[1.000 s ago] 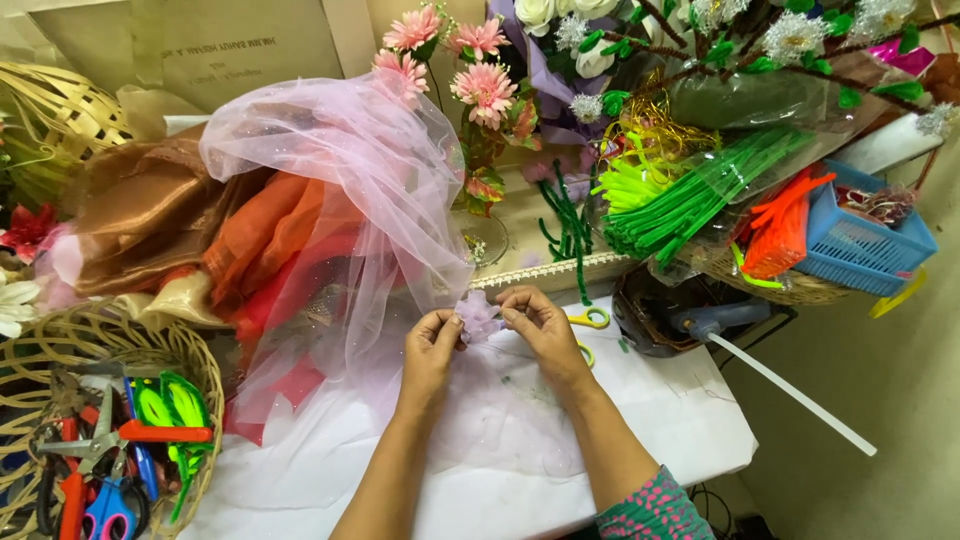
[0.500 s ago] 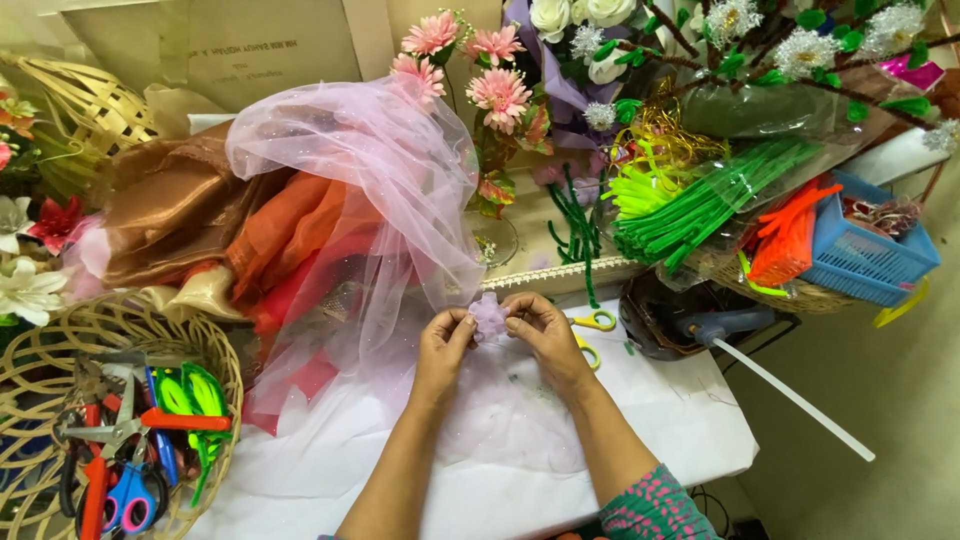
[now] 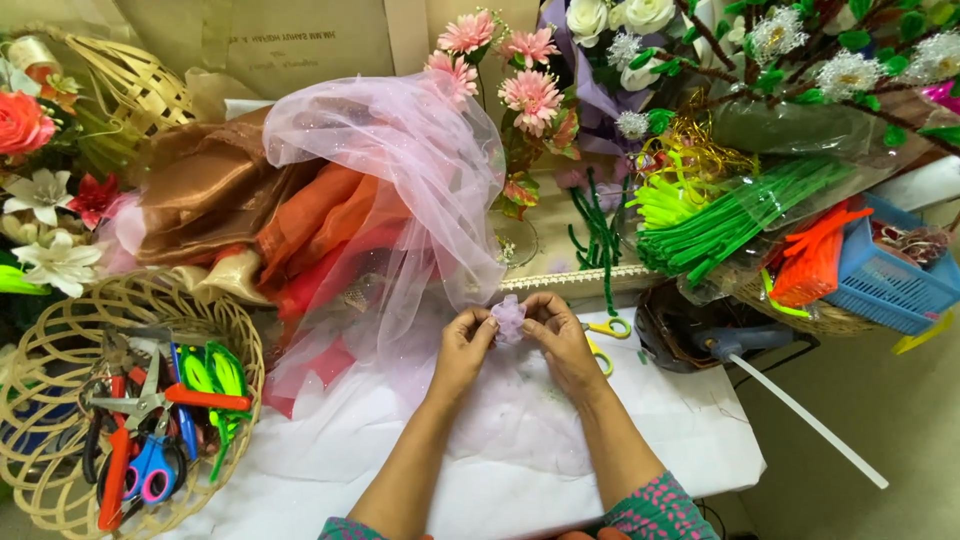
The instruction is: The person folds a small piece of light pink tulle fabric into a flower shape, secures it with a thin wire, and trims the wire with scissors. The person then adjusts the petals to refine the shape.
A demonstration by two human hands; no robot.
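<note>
Hands meet over the white table: your left hand and right hand both pinch a small tulle rosette. Yellow scissors lie just beside your right hand.

A small gathered piece of pale lilac tulle is pinched between the left hand and the right hand, held just above the white table. A big cloud of pink netting is piled just behind the hands. Yellow-handled scissors are seen just right of the right hand. A wicker basket of scissors and pliers is set well to the left; green pipe cleaners are heaped at the right.
</note>
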